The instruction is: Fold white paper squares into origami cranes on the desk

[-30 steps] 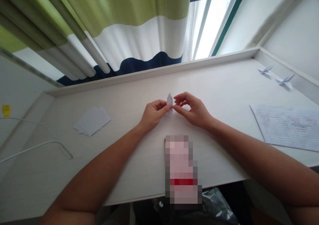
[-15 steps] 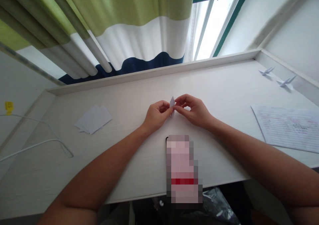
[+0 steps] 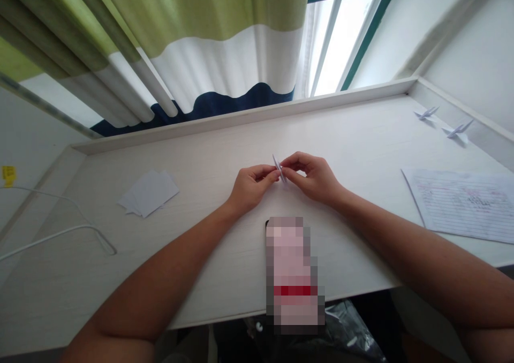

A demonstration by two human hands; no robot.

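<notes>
Clock hours run around the folded paper. Toward half past eight, a white cable (image 3: 90, 227) bends over the bench (image 3: 201, 154); at about nine lies a fanned stack of paper (image 3: 155, 193). The left hand (image 3: 252, 187), at eight, has its grip closed to a narrow pinch on the folded paper (image 3: 277, 163), which stands tilted, nearly edge-on, above the bench. At six lies a pixelated object (image 3: 293, 261). The right hand (image 3: 315, 176), at three, has thumb and fingertips drawn together on the same paper. Two folded shapes (image 3: 456, 130) stand toward half past two; lined sheets (image 3: 461, 205) lie just past three.
</notes>
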